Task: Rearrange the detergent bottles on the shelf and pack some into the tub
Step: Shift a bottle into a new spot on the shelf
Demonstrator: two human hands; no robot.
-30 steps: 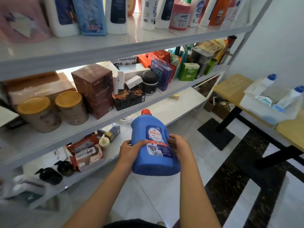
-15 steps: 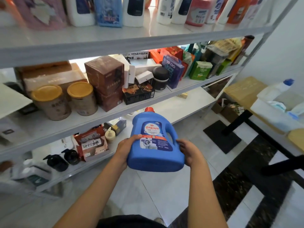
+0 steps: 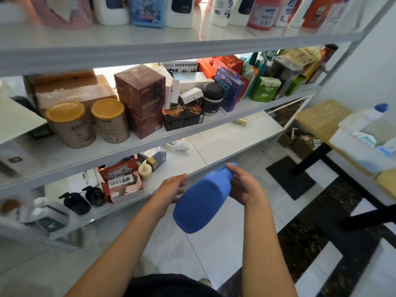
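Note:
A blue detergent bottle (image 3: pixel 201 202) is tilted in front of the lower shelf, its flat base toward me and its neck pointing up and to the right. My right hand (image 3: pixel 244 187) grips the bottle's upper part near the neck. Flat against the bottle's left side lies my left hand (image 3: pixel 173 186), thumb on top. Several more detergent bottles (image 3: pixel 180 9) stand on the top shelf (image 3: pixel 150 50). At the right a white tub (image 3: pixel 355 151) sits on a wooden table (image 3: pixel 321 116) and holds white bottles with blue caps (image 3: pixel 380 109).
The middle shelf holds two tins (image 3: pixel 70 123), brown boxes (image 3: pixel 141 97) and coloured cartons. Small boxes and dark pump bottles (image 3: pixel 75 202) fill the left of the lower shelf (image 3: pixel 225 142). The table's black base (image 3: pixel 291 181) stands on the tiled floor.
The bottle has been turned from upright, label facing me, to tilted with its base toward me. My right hand shifted up to the neck. The view has swung slightly left.

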